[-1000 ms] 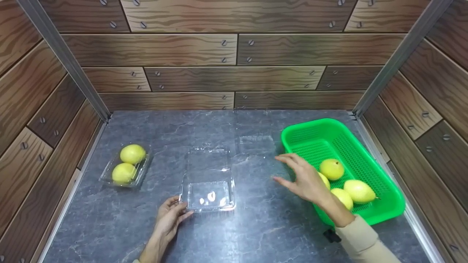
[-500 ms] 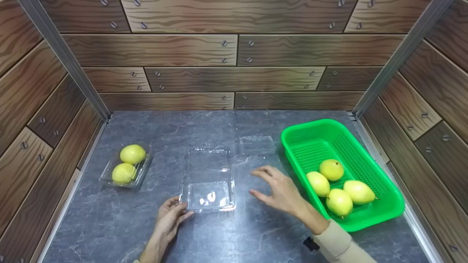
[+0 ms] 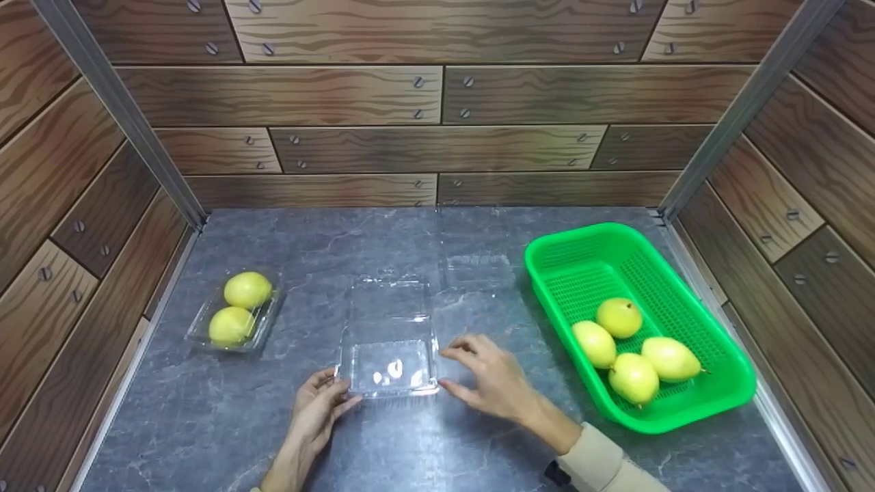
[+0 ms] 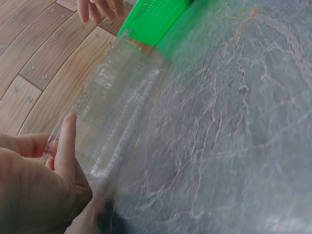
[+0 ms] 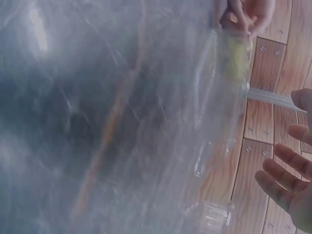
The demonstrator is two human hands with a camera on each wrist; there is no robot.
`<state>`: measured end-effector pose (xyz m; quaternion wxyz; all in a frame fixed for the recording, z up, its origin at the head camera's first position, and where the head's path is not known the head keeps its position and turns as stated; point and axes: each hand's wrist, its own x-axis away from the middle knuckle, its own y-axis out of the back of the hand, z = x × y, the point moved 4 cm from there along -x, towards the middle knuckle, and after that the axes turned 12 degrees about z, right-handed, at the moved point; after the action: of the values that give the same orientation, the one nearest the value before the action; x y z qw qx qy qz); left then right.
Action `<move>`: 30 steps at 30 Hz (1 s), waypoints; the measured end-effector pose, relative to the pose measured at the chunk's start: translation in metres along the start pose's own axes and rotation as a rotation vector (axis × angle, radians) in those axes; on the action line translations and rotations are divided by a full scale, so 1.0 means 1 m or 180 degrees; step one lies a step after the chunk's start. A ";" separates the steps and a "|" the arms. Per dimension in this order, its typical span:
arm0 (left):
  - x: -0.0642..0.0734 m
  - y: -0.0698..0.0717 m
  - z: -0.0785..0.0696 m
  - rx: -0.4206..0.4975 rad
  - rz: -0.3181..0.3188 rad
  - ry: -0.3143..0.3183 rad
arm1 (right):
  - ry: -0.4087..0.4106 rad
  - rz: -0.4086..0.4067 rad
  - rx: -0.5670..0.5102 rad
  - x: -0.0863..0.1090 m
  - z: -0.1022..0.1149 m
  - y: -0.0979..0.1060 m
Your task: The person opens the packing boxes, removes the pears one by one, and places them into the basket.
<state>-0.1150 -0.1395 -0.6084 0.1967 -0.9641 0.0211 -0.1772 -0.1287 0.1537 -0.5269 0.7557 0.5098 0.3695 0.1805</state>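
Observation:
A clear plastic clamshell container (image 3: 394,352) stands with its lid laid back, its near tray holding nothing but light reflections. My left hand (image 3: 314,407) pinches the tray's near left corner; in the left wrist view the fingers (image 4: 68,141) lie along its rim. Just off the tray's right side is my right hand (image 3: 493,380), thumb and fingers apart and holding nothing. The right wrist view shows its fingers (image 5: 287,168) spread beside the container. Several yellow pears (image 3: 634,378) lie in a green perforated basket (image 3: 608,230) on the right.
Another clear container (image 3: 265,326) with two yellow pears (image 3: 232,325) stands at the left. Further clear plastic packaging (image 3: 478,262) lies behind, left of the basket. Wood-patterned walls (image 3: 355,96) enclose the grey marbled table (image 3: 478,451) at the back and both sides.
My right hand has moved left from over the basket's edge to the right side of the clear container. My left hand keeps its grip on the corner.

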 end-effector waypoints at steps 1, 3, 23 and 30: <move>0.000 0.000 0.000 0.0003 0.0002 0.0003 | -0.0005 0.0020 0.0001 0.000 0.002 -0.003; 0.000 0.000 0.000 0.0003 0.0005 -0.0001 | -0.0015 0.0067 -0.0030 0.000 0.005 -0.009; -0.001 -0.001 0.001 -0.0004 0.0000 -0.0005 | 0.0153 0.0056 0.0038 -0.011 0.029 -0.037; -0.002 -0.002 0.001 0.0062 0.0040 -0.0020 | 0.0082 0.0193 0.0210 -0.015 0.032 -0.043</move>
<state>-0.1168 -0.1372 -0.6095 0.2072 -0.9625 0.0249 -0.1731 -0.1192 0.1056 -0.5536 0.7277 0.5431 0.3693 0.1977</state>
